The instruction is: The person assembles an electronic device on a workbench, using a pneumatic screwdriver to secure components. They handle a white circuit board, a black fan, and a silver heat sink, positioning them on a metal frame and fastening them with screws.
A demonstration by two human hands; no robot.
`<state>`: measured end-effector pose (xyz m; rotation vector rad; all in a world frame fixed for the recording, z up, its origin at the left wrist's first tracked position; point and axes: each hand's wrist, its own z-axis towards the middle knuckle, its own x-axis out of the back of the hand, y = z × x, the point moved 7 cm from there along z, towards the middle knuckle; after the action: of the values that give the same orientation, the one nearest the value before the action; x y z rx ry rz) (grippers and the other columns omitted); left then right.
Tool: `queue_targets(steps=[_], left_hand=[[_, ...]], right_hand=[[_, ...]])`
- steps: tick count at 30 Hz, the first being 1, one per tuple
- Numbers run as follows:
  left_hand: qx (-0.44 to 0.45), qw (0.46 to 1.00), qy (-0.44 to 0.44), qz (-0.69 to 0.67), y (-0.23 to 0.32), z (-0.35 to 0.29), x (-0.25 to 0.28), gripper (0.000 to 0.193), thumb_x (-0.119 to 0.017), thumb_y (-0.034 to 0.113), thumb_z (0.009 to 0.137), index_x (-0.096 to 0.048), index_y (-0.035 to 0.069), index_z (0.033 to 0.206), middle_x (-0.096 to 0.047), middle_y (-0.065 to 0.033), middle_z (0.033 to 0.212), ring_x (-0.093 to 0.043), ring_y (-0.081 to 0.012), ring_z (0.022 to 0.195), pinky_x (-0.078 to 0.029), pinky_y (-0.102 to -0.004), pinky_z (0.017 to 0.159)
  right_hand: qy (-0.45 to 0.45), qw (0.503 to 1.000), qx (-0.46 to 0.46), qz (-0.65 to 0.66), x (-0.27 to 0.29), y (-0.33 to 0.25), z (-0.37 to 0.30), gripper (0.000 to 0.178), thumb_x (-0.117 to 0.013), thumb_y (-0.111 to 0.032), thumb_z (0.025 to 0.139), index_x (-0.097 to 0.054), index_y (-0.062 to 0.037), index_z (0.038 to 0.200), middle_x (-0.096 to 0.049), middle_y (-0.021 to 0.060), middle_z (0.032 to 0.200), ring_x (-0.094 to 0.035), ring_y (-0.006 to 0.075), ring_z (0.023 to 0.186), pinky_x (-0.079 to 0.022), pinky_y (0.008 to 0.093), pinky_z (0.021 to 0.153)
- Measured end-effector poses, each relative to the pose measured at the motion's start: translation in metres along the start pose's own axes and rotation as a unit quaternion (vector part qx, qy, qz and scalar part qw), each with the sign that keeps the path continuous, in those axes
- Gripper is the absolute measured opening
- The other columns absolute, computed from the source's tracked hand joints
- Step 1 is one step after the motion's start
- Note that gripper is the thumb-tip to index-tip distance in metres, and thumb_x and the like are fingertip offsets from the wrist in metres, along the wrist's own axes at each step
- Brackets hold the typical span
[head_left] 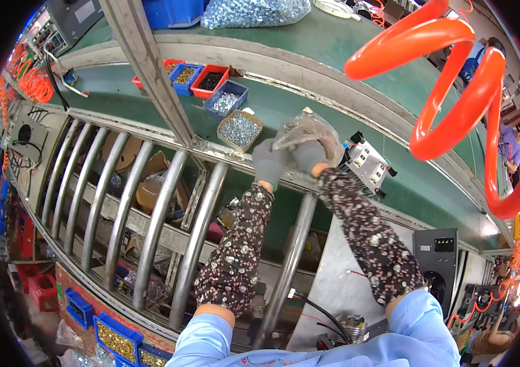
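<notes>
Both my hands wear grey gloves, and dark flowered sleeves cover my forearms. A clear plastic bag lies crumpled on the green bench ledge. My left hand is closed on its left edge. My right hand is at the bag's opening, its fingers hidden by the plastic. What the bag contains is hard to make out. Just left of it stands a tan tray full of small silvery screws. To the right of my right hand sits a white metal unit with black fittings.
Blue and red bins of small fasteners line the ledge. An orange coiled air hose hangs at the upper right. Steel rollers run along the left. A black fan housing and a dark cable lie at the near right.
</notes>
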<state>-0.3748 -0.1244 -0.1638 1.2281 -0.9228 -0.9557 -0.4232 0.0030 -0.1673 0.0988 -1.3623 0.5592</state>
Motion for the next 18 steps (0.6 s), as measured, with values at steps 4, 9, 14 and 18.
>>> queue_targets(steps=[4, 9, 14, 18], left_hand=[[-0.127, 0.985, 0.006, 0.116, 0.007, -0.004, 0.001, 0.02, -0.054, 0.016, 0.079, -0.062, -0.002, 0.083, -0.06, -0.0216, 0.071, -0.059, -0.0371, 0.069, -0.045, -0.0383, 0.061], [-0.019, 0.999, -0.034, 0.0, 0.007, -0.006, 0.001, 0.022, -0.053, 0.017, 0.081, -0.061, -0.002, 0.084, -0.059, -0.0207, 0.07, -0.059, -0.0311, 0.064, -0.044, -0.0365, 0.059], [-0.053, 0.994, -0.028, 0.096, 0.02, -0.014, 0.001, 0.021, -0.053, 0.017, 0.081, -0.063, -0.001, 0.085, -0.059, -0.019, 0.066, -0.059, -0.0293, 0.061, -0.043, -0.035, 0.056], [-0.049, 0.998, -0.041, 0.021, 0.026, 0.001, -0.001, 0.02, -0.053, 0.016, 0.08, -0.062, -0.001, 0.087, -0.058, -0.0197, 0.067, -0.058, -0.0283, 0.06, -0.044, -0.034, 0.057]], right_hand=[[0.004, 0.98, -0.2, 0.002, -0.028, 0.002, 0.016, 0.036, -0.05, -0.038, 0.079, -0.063, -0.0086, 0.097, -0.061, 0.0151, 0.099, -0.058, 0.0306, 0.094, -0.045, 0.0398, 0.081], [-0.059, 0.986, -0.099, -0.119, -0.032, 0.01, 0.02, 0.041, -0.047, -0.039, 0.081, -0.056, -0.0107, 0.109, -0.058, 0.012, 0.109, -0.053, 0.0274, 0.102, -0.04, 0.0372, 0.089], [-0.022, 0.973, -0.021, -0.23, 0.002, -0.038, 0.034, 0.035, -0.049, -0.026, 0.08, -0.057, -0.0012, 0.103, -0.058, 0.0161, 0.105, -0.054, 0.0303, 0.099, -0.041, 0.0384, 0.087], [-0.126, 0.973, -0.029, -0.191, 0.029, -0.042, 0.045, 0.031, -0.05, -0.024, 0.08, -0.06, -0.0038, 0.1, -0.06, 0.0133, 0.101, -0.056, 0.029, 0.095, -0.042, 0.0385, 0.085]])
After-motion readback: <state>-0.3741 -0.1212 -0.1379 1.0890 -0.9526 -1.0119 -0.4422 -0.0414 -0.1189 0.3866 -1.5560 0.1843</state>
